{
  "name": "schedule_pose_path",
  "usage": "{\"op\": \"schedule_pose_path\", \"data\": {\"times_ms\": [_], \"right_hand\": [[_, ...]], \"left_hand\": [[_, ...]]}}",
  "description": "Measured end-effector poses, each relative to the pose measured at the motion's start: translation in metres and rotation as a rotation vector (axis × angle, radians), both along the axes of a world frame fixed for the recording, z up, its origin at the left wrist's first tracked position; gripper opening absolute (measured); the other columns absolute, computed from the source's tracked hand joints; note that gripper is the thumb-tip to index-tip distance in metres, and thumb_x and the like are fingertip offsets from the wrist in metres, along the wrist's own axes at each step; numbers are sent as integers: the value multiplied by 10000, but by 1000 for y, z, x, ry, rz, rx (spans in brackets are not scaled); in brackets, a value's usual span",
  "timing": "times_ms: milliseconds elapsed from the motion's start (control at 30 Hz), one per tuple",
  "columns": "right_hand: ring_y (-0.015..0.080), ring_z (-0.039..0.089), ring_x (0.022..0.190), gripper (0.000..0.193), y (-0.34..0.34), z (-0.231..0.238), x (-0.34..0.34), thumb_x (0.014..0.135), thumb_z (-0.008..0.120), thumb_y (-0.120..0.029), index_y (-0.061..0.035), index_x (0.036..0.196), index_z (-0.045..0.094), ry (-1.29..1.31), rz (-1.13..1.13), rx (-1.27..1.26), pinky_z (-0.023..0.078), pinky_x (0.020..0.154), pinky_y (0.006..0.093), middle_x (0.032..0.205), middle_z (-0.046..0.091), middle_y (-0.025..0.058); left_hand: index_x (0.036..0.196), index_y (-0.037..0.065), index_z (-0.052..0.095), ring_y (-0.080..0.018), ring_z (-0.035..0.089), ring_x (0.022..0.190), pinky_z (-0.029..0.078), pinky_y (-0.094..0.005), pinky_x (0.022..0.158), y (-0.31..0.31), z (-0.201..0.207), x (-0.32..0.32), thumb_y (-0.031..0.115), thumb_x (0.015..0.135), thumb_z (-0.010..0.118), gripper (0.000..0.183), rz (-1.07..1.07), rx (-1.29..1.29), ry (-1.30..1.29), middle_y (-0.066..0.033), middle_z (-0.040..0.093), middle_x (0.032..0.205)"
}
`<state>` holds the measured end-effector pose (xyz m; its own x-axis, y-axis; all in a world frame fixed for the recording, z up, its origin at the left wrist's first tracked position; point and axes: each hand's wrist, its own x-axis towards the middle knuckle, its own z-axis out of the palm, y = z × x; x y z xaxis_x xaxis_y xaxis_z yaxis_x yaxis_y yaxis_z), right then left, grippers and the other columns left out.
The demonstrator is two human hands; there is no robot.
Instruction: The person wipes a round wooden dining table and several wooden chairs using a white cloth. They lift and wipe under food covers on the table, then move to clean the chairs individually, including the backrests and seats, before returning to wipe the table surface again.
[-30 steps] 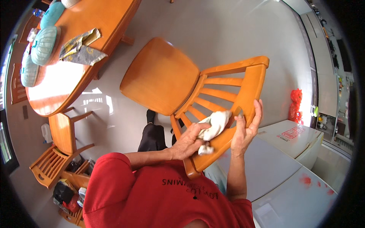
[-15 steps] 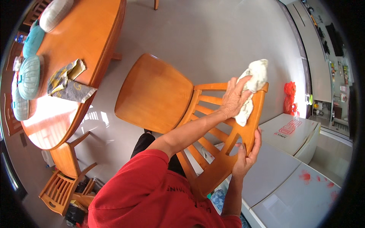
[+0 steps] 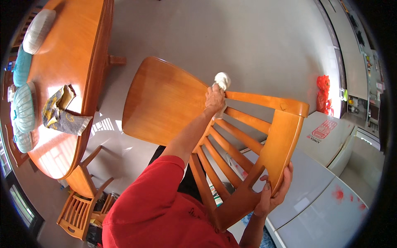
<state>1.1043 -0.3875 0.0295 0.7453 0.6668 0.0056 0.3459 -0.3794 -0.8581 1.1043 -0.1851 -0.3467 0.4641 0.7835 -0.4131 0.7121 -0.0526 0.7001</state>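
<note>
A wooden chair (image 3: pixel 165 103) with a slatted backrest stands tilted before me. My left hand (image 3: pixel 214 99) is closed round a white cloth (image 3: pixel 222 80), pressing it on the backrest's far side post, where it meets the seat. Parts of the cloth stick out above and below the fingers. With my right hand (image 3: pixel 273 192) I grip the broad top rail (image 3: pixel 281 136) beside its handle slot; the thumb lies at the slot and the fingers wrap the outer edge.
At left, a wooden table (image 3: pixel 78 41) bears a grey-yellow cloth (image 3: pixel 62 113) and pale blue covered dishes (image 3: pixel 25 105). Another chair (image 3: pixel 78 206) stands below it. White cabinet-like boxes (image 3: pixel 297 194) lie close on the right, near a red plastic bag (image 3: pixel 323 93).
My left hand has slid the white cloth from the top rail's far end along the side post to the seat. The backrest's top has shifted rightward and nearer; my right hand keeps its hold.
</note>
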Motion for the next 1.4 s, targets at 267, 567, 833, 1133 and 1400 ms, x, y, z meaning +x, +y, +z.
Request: {"op": "schedule_pose_path", "data": {"times_ms": [267,567,833,1133,1400], "right_hand": [[233,532,1040,636,-1,-7,-1,751,482,-29,-5,1376,367,11,-29,50,478,773,324,1480,261,176],[217,511,1090,646,-5,-5,-1,764,472,-63,-2,1396,349,5,-33,23,468,765,310,1493,261,161],[277,460,1196,616,-10,-6,4,822,499,-158,-26,1405,347,-95,-10,-42,486,737,333,1488,253,195],[226,448,1236,662,-11,-4,-1,815,520,-170,-6,1423,314,-85,-103,-72,453,746,285,1516,265,121],[260,514,1062,864,11,-3,-7,811,728,-339,62,1421,267,-105,-164,-16,472,720,369,1424,384,187]], "left_hand": [[1438,123,197,-440,436,1140,388,-479,969,-77,20,-43,67,872,554,671,92,-215,91,-212,366,1303],[1334,169,392,-369,532,988,487,-477,740,-88,44,-131,230,787,712,637,6,6,257,-169,515,1023],[1463,250,264,-339,376,1204,390,-493,933,-42,8,-111,132,859,573,688,-575,262,353,-163,312,1376],[1485,277,214,-309,155,1422,260,-546,1048,9,-25,-121,482,894,542,707,-567,425,368,-133,133,1555],[1480,278,216,-316,48,1445,113,-651,1091,151,-26,-176,488,923,479,651,-197,335,567,-104,81,1571]]}}
